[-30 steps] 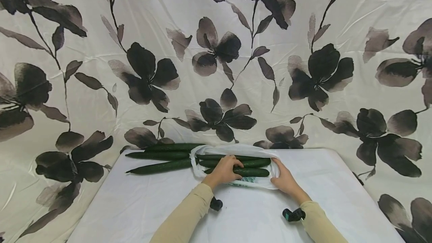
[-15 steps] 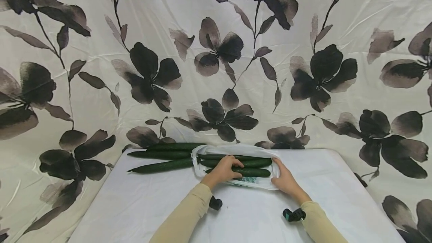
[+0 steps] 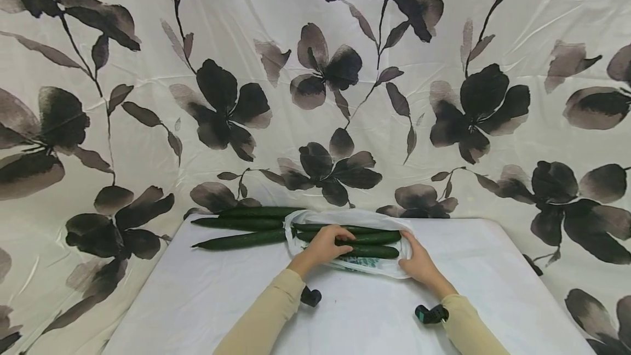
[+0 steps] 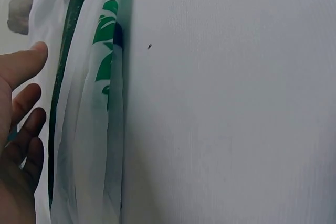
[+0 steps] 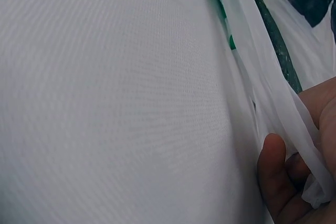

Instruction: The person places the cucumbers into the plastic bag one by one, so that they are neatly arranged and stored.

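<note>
Left hand (image 3: 323, 245) crosses cucumbers (image 3: 374, 251); right hand (image 3: 419, 261) grips bag (image 3: 386, 269) beside their ends.

Dark green cucumbers (image 3: 244, 240); white bag (image 4: 89, 156), green print (image 4: 104, 31); beige sleeves (image 3: 266, 311).

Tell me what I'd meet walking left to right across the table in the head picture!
Front cucumber on the left → left hand → cucumber end between the hands → right hand.
</note>
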Demonstrator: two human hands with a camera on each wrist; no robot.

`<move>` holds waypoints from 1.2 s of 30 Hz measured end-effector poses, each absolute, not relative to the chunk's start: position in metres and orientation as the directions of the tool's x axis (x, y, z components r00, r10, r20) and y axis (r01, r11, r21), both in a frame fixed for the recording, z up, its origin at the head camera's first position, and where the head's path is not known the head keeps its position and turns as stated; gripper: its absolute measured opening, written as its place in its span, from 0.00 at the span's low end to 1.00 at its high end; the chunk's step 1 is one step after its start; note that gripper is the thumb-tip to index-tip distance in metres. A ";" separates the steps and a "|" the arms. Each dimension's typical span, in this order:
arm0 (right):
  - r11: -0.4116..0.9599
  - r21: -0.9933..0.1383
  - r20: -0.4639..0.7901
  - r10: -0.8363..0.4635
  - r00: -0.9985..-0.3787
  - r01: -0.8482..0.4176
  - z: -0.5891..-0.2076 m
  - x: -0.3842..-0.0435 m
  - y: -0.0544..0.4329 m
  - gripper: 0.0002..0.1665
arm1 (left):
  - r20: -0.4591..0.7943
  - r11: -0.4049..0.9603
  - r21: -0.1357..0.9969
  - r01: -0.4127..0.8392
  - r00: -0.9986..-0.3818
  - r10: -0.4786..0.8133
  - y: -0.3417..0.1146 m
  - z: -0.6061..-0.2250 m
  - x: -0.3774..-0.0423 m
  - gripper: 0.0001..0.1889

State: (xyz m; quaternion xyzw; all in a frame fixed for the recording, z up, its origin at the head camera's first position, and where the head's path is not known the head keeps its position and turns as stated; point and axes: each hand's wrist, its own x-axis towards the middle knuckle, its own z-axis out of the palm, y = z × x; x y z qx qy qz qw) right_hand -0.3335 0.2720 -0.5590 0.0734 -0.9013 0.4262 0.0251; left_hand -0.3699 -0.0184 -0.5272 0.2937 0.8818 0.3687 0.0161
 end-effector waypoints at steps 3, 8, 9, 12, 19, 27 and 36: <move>0.628 -0.764 0.102 -0.107 -0.989 -0.146 -0.559 -0.333 0.272 0.49 | 0.192 0.555 0.665 0.500 -0.833 0.520 -0.025 -0.526 -0.370 0.14; 0.631 -0.763 0.096 -0.105 -0.990 -0.141 -0.558 -0.333 0.272 0.49 | 0.205 0.560 0.668 0.490 -0.844 0.495 -0.036 -0.523 -0.369 0.14; 0.631 -0.762 0.097 -0.106 -0.990 -0.142 -0.558 -0.333 0.272 0.49 | 0.210 0.559 0.669 0.489 -0.846 0.489 -0.039 -0.523 -0.369 0.14; 0.632 -0.761 0.099 -0.110 -0.989 -0.146 -0.557 -0.333 0.272 0.49 | 0.227 0.561 0.666 0.492 -0.850 0.475 -0.047 -0.524 -0.368 0.13; 0.633 -0.761 0.089 -0.114 -0.990 -0.141 -0.556 -0.333 0.272 0.49 | 0.235 0.566 0.669 0.481 -0.860 0.453 -0.067 -0.521 -0.361 0.12; 0.638 -0.754 0.103 -0.124 -0.987 -0.159 -0.558 -0.334 0.273 0.49 | 0.291 0.558 0.663 0.499 -0.859 0.422 -0.093 -0.523 -0.360 0.11; 0.628 -0.762 0.104 -0.124 -0.987 -0.159 -0.559 -0.335 0.274 0.48 | 0.309 0.545 0.700 0.462 -0.884 0.351 -0.121 -0.524 -0.354 0.10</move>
